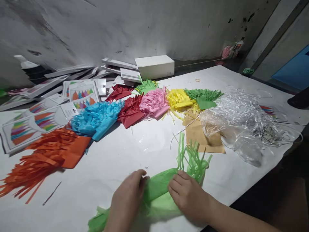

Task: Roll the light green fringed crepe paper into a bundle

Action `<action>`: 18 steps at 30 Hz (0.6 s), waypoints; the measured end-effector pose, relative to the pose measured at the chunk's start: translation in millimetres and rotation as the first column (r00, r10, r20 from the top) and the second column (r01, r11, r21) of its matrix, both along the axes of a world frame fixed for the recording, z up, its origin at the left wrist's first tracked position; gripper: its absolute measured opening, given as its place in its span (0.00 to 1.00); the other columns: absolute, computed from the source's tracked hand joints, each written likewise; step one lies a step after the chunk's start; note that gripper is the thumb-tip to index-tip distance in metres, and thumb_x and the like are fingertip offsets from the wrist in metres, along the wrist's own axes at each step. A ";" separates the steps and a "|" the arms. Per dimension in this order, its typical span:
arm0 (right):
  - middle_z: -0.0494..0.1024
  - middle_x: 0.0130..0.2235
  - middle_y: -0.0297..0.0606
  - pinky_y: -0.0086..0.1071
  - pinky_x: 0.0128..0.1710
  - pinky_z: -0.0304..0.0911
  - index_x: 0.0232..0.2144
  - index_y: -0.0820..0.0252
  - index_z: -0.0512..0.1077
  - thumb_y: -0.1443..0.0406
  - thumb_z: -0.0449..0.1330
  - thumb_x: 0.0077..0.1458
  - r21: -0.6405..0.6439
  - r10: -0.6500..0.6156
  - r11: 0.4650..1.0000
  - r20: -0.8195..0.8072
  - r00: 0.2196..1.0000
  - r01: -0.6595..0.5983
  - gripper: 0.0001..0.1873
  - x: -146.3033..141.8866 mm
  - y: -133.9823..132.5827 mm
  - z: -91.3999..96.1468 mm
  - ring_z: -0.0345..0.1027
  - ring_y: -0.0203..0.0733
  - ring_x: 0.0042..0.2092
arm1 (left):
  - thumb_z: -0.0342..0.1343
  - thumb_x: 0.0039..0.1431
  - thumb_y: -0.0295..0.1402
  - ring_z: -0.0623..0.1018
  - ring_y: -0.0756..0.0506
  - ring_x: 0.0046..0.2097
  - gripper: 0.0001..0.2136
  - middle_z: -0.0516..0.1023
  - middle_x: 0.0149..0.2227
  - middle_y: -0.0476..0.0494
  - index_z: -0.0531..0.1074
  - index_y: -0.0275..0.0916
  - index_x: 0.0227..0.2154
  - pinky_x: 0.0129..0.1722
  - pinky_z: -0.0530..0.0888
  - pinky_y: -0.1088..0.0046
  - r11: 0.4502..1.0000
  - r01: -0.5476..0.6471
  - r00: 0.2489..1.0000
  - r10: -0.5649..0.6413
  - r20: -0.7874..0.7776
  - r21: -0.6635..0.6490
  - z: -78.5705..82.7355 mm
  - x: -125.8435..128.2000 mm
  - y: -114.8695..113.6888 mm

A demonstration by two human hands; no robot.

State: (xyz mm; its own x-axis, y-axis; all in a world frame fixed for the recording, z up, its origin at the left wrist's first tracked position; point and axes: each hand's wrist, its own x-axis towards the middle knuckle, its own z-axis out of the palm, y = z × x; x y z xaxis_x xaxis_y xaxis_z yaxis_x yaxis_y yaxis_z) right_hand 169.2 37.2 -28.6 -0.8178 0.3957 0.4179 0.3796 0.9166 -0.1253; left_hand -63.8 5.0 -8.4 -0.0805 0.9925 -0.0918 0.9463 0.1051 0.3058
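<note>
Green tissue (158,187) lies on the white tabletop (108,167) under both hands, long axis lower-left to upper-right, right hand (187,196) nearer the fringe (196,159), left hand (126,198) opposite, fingers curled, can't tell if pinching.

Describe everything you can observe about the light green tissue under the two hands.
The light green tissue looks thin, papery and slightly see-through. An uncut band runs through its middle, paler on the near side; narrow, loose strips fringe its right end. It lies slantwise on the white table covering. The left hand and right hand touch it, hiding parts.
</note>
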 end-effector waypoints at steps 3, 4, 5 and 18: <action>0.70 0.29 0.37 0.39 0.43 0.59 0.29 0.61 0.70 0.78 0.49 0.62 -0.086 -0.088 0.993 -0.043 0.995 0.084 0.15 -0.7 0.3 -1.4 0.61 0.42 0.32 | 0.53 0.65 0.36 0.78 0.35 0.48 0.11 0.82 0.47 0.36 0.75 0.40 0.46 0.48 0.70 0.57 0.921 0.192 0.980 -0.161 -0.117 0.340 6.3 0.4 -10.1; 0.71 0.30 0.37 0.38 0.43 0.59 0.30 0.61 0.69 0.77 0.49 0.62 -0.133 -0.114 0.986 -0.063 0.991 0.105 0.15 -0.6 -0.1 -0.4 0.62 0.42 0.33 | 0.55 0.64 0.35 0.77 0.36 0.48 0.11 0.81 0.48 0.38 0.75 0.41 0.47 0.49 0.69 0.57 0.858 0.314 0.948 -0.260 -0.184 0.406 7.5 4.4 -14.2; 0.71 0.31 0.37 0.38 0.43 0.58 0.31 0.61 0.70 0.76 0.49 0.63 -0.172 -0.128 0.979 -0.084 0.988 0.112 0.13 -0.5 -0.7 1.1 0.63 0.42 0.34 | 0.56 0.64 0.32 0.77 0.37 0.48 0.10 0.82 0.47 0.41 0.75 0.42 0.47 0.50 0.68 0.58 0.796 0.418 0.907 -0.344 -0.241 0.437 7.7 9.5 -18.0; 0.78 0.38 0.40 0.45 0.62 0.48 0.41 0.63 0.73 0.76 0.49 0.66 -0.037 -0.052 0.998 -0.010 0.999 0.051 0.13 26.4 -7.6 -4.9 0.68 0.46 0.43 | 0.43 0.71 0.28 0.78 0.41 0.45 0.15 0.84 0.40 0.45 0.75 0.44 0.46 0.52 0.63 0.57 0.772 0.422 0.904 -0.394 -0.164 0.476 -43.5 18.1 -63.7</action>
State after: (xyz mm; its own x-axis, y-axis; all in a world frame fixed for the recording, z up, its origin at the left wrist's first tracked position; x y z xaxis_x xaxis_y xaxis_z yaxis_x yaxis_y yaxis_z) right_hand 195.6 29.6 -33.5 -0.7914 0.4524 0.4111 0.4244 0.8907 -0.1631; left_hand -45.7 -58.7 -51.9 0.3518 0.8434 0.4061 0.8817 -0.4442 0.1589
